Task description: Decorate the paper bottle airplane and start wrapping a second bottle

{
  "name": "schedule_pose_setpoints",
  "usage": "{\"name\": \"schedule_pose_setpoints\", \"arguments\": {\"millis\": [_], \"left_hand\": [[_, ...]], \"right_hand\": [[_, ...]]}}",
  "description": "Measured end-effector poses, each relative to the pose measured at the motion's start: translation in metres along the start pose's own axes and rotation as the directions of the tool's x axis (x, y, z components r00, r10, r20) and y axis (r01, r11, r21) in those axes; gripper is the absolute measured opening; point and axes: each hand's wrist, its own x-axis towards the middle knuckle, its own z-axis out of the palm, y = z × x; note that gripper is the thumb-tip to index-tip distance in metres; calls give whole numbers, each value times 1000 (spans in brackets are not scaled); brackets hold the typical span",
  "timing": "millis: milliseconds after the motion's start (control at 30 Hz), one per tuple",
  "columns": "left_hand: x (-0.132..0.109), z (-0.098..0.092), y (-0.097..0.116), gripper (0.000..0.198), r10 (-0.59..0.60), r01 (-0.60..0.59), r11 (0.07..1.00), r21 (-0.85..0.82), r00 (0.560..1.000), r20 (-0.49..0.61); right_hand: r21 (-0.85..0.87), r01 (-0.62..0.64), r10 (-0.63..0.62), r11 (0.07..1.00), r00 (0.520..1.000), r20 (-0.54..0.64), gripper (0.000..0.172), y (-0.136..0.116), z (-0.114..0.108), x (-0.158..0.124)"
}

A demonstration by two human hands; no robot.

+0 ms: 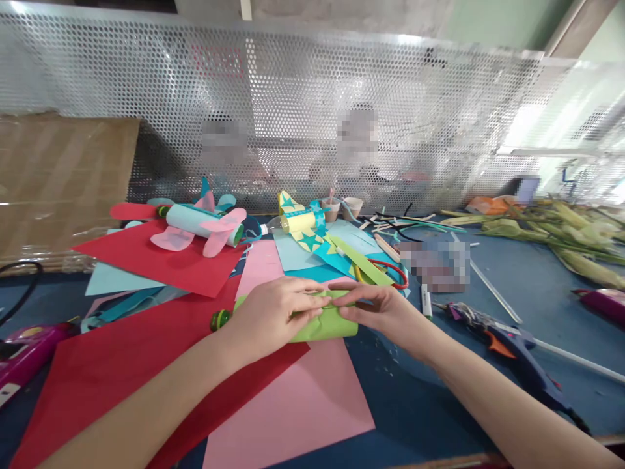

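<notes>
A small bottle [219, 320] with a green cap end lies on its side, wrapped in light green paper [325, 329]. My left hand [278, 312] curls over the middle of the wrapped bottle, fingers on the paper. From the other side my right hand [385, 312] holds the bottle's right part, its fingertips pressed to the paper near those of my left hand. A crease shows in the paper between the fingertips. Below the bottle lie a pink sheet [293, 410] and a red sheet [112, 358]. My palms hide part of the bottle.
A glue gun [512, 352] lies at the right, scissors [398, 273] with red and yellow handles behind my right hand. Farther back are a blue paper-wrapped bottle plane [195, 221] and a yellow one [300, 223]. Corn husks [561, 228] and a perforated metal screen [293, 85] stand beyond.
</notes>
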Motion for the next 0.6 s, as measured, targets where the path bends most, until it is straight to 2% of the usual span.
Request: {"name": "schedule_pose_setpoints", "arguments": {"millis": [167,300,467,600], "left_hand": [[-4,6,-1,29,199,-182,962,205,978,-69],[-5,8,-1,27,285,-246,928,281,953,-106],[-3,5,-1,22,242,-216,958,190,962,-127],[-2,-5,-4,20,159,-154,983,102,986,-43]], "right_hand": [[-59,38,-40,998,998,-37,20,0,0,0],[-117,55,-62,992,997,-54,21,1,1,-1],[-187,50,-59,981,997,-44,23,-1,1,-1],[-182,60,-68,982,997,-37,26,-1,1,0]]}}
